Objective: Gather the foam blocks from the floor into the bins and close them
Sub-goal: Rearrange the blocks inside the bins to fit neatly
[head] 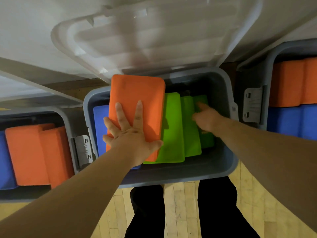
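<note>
floor (185, 212): pale wood strips, running under all three bins
lid (154, 40): see-through plastic, swung up and leaning back behind the middle bin, so wide open
middle bin (171, 179): grey tub, dead centre, right in front of the legs, blocks packed in on edge
left bin (68, 115): same grey tub, just beside the middle one, stuffed with orange and blue blocks, open too
right bin (269, 69): cut off by the frame edge, orange blocks at the back, blue ones nearer
orange block (137, 93): big flat slab, tilted, far end poking up over the middle bin's back rim, near end down inside, lying partly over the green ones
green blocks (173, 134): three or so, standing side by side in the middle bin, right of the orange block
blue block (100, 121): wedged along the middle bin's left wall, mostly hidden by the orange one
left grip (132, 134): flat on the orange block, fingers spread wide, thumb hooked off its right edge, pressing, not wrapped round anything
right grip (207, 120): blurry, one finger stretched out onto the rightmost green block, honestly can't tell about the rest of the fingers
latch (83, 150): small grey clip on the left bin's side wall
</note>
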The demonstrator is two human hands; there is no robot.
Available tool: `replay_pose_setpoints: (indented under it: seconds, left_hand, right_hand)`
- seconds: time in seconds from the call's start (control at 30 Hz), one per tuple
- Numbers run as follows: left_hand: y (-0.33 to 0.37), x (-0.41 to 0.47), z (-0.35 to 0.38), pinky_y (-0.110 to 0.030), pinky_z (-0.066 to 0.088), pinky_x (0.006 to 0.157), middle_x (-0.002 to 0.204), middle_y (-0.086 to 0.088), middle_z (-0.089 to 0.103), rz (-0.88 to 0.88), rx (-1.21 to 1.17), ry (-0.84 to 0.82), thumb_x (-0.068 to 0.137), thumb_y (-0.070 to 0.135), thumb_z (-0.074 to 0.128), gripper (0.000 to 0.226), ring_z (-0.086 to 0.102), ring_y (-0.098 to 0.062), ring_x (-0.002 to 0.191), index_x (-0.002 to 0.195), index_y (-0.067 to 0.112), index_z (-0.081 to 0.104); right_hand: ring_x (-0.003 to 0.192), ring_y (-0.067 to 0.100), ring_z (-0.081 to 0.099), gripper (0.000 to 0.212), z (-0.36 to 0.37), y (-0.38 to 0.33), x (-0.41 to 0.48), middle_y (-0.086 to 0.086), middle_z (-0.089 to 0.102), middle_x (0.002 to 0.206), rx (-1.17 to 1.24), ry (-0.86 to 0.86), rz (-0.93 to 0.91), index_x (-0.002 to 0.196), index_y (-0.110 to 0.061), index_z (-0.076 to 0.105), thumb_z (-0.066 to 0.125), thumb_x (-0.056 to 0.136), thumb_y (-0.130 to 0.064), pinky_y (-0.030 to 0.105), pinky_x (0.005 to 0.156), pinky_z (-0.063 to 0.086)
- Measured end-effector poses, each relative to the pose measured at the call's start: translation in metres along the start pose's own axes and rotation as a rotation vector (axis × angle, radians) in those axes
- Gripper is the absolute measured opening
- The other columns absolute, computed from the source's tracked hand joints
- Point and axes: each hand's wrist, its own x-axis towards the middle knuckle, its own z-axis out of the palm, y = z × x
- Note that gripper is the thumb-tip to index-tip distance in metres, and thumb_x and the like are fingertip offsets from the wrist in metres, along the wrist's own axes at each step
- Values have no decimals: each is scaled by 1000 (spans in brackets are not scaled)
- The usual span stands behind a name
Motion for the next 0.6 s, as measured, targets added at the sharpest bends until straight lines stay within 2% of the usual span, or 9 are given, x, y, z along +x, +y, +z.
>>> replay_pose_setpoints:
  seconds: [0.07,0.17,0.23,0.3,0.33,0.37,0.43,0.5,0.6]
  left_hand:
    - [1,-1,-4,-72,17,116,159,-1,-42,43,-15,126,68,83,67,132,-15,-53,150,138,59,-43]
    - [-4,-8,-3,-69,18,116,164,2,-27,95,-60,208,66,84,68,130,-9,-48,152,147,59,-31]
    - [-9,-12,2,-68,21,117,162,-1,-30,85,-36,181,66,88,63,129,-9,-47,151,146,57,-34]
    - [-6,-8,4,-68,20,117,157,-4,-40,60,0,119,66,93,55,127,-14,-49,150,140,56,-42]
    - [1,-3,4,-68,18,118,155,-4,-44,54,3,82,67,94,53,127,-17,-49,149,137,56,-46]
    - [12,2,2,-68,17,118,153,-3,-47,57,1,52,67,95,53,127,-20,-49,149,134,57,-48]
    - [34,11,-2,-69,16,117,152,-2,-49,70,4,19,68,94,53,126,-21,-50,149,132,58,-49]
    - [41,18,-6,-70,16,117,152,0,-50,64,3,5,68,94,55,127,-21,-50,149,131,59,-49]
    - [27,20,-11,-70,17,116,151,0,-50,47,20,-23,65,94,57,129,-20,-49,149,128,60,-51]
  right_hand:
    - [110,27,62,71,10,0,1,8,57,141,158,-16,13,161,-38,22,53,99,-23,45,93,56]
    - [104,29,68,75,22,3,1,4,66,123,351,-89,40,158,-49,19,51,100,-13,39,79,54]
    - [102,24,70,78,30,3,-3,1,68,123,293,-182,5,157,-51,21,48,100,-6,32,73,53]
    - [101,21,69,74,31,3,1,2,69,125,271,-202,-15,156,-45,30,47,99,-2,36,76,57]
    - [103,22,68,69,27,3,7,3,68,125,227,-167,-29,155,-41,36,47,100,-2,41,87,58]
    - [109,21,64,58,19,3,12,2,66,127,98,-90,-68,153,-29,42,47,101,-5,39,96,53]
    - [124,29,57,46,1,3,26,8,58,132,-244,116,-181,145,-24,47,48,100,-18,36,104,44]
    - [136,41,44,59,-11,-1,39,17,45,147,-483,161,-240,150,-24,39,52,92,-24,45,115,35]
    - [152,38,21,82,-17,-18,49,17,22,165,-656,16,-227,163,-15,14,54,92,-13,48,126,16]
